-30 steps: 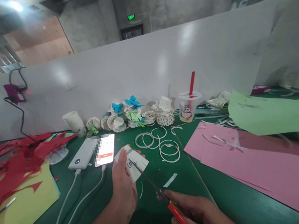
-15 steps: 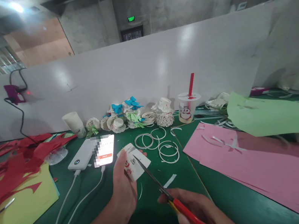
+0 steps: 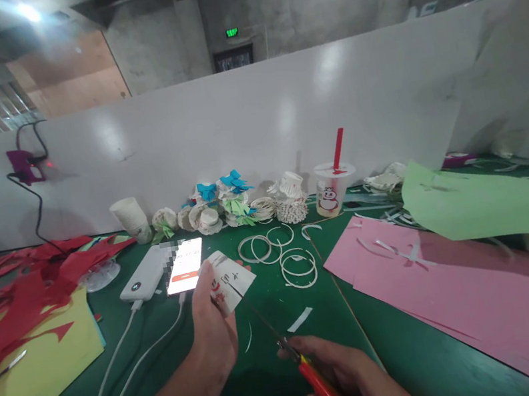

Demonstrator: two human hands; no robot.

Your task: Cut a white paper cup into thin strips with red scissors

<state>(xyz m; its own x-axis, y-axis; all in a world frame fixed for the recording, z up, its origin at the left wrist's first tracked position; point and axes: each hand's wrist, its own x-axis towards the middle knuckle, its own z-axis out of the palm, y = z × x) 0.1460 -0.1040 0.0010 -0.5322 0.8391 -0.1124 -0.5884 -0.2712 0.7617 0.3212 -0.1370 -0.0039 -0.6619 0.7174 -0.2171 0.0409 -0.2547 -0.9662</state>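
Note:
My left hand [image 3: 214,328] holds up a flattened white piece of paper cup [image 3: 228,285] with red and dark print, above the green table. My right hand [image 3: 349,386] grips red-handled scissors [image 3: 290,349]; their thin blades reach up and left into the lower edge of the paper piece. A narrow white paper strip [image 3: 299,319] lies on the table just right of the blades.
A lit phone [image 3: 185,264] and white power bank [image 3: 143,274] with cables lie left of my hand. White paper rings [image 3: 284,255], cup crafts [image 3: 240,205], a drink cup with red straw [image 3: 331,188], pink [image 3: 462,286], green [image 3: 478,203], yellow and red paper sheets surround them.
The paper piece has turned in my left hand and shifted slightly left. The scissors drew closer and cut into it, with the handles lower than half a second ago.

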